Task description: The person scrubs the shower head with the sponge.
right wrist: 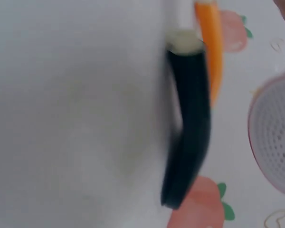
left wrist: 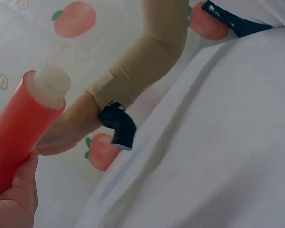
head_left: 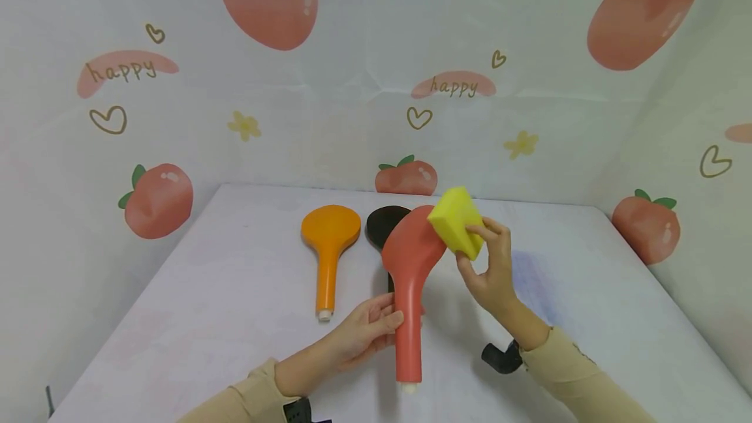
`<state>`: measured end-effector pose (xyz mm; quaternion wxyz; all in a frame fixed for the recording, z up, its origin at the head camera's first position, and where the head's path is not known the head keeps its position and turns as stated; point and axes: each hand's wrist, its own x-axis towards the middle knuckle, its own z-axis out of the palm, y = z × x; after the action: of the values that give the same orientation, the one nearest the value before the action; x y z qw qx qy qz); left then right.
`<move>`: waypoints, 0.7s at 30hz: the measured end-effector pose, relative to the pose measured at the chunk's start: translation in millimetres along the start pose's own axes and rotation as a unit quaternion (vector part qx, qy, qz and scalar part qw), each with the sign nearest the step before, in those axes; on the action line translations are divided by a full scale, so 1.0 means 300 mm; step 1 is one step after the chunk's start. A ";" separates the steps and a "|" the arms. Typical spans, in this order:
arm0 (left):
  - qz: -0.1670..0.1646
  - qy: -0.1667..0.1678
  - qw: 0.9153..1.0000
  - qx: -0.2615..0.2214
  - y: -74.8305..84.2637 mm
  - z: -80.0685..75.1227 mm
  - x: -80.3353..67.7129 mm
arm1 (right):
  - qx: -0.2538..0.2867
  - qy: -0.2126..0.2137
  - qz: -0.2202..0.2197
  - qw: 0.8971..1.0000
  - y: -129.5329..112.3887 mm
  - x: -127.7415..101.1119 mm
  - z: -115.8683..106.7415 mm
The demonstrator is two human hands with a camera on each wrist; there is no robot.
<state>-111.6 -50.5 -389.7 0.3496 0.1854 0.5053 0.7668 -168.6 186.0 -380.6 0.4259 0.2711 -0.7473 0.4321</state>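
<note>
My left hand (head_left: 376, 328) grips the handle of a red shower head (head_left: 411, 260) and holds it tilted above the white table (head_left: 223, 305). Its white threaded end (left wrist: 50, 80) shows in the left wrist view. With my right hand (head_left: 489, 260) I pinch a yellow sponge (head_left: 454, 219) and press it against the back of the red head. An orange shower head (head_left: 329, 240) lies flat on the table to the left. A black shower head (head_left: 384, 222) lies behind the red one, partly hidden. The right wrist view shows the black handle (right wrist: 187, 133), blurred, and the red head's white spray face (right wrist: 275, 142).
Cloth walls printed with peaches and "happy" close in the table at the back and both sides. Bare tabletop lies to the left of the orange head and to the right of my right arm. A black wrist strap (left wrist: 118, 124) sits on my right forearm.
</note>
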 end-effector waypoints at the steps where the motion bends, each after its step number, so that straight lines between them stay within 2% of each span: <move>1: -0.001 -0.005 1.000 0.004 -0.002 -0.001 0.000 | 0.005 0.005 0.021 1.000 0.004 0.009 -0.004; 4: -0.001 -0.018 1.000 0.023 -0.009 -0.004 0.000 | 0.008 0.017 0.054 0.998 0.008 0.024 -0.010; 7: -0.001 -0.016 0.999 0.034 -0.010 -0.009 0.000 | 0.015 0.012 0.043 0.999 -0.001 0.014 -0.009; 9: 0.002 -0.009 0.999 0.044 -0.007 -0.014 -0.001 | 0.020 0.001 0.014 1.000 -0.012 -0.003 -0.005; 13: 0.012 -0.001 0.998 0.059 0.005 -0.026 -0.003 | 0.005 -0.025 -0.074 0.997 -0.034 -0.042 0.008; 16: 0.015 -0.004 0.998 0.067 0.011 -0.034 -0.005 | 0.005 -0.023 -0.106 0.994 -0.036 -0.057 0.014; 18: 0.017 -0.008 0.997 0.076 0.013 -0.038 -0.005 | 0.026 -0.018 -0.096 0.995 -0.030 -0.052 0.013; 21: 0.016 -0.010 0.995 0.095 0.011 -0.044 -0.007 | 0.064 -0.005 -0.057 0.996 -0.017 -0.025 0.005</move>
<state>-119.7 -61.4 -392.3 0.3236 0.2335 0.5691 0.7190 -161.5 182.5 -385.4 0.4279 0.3425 -0.7032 0.4529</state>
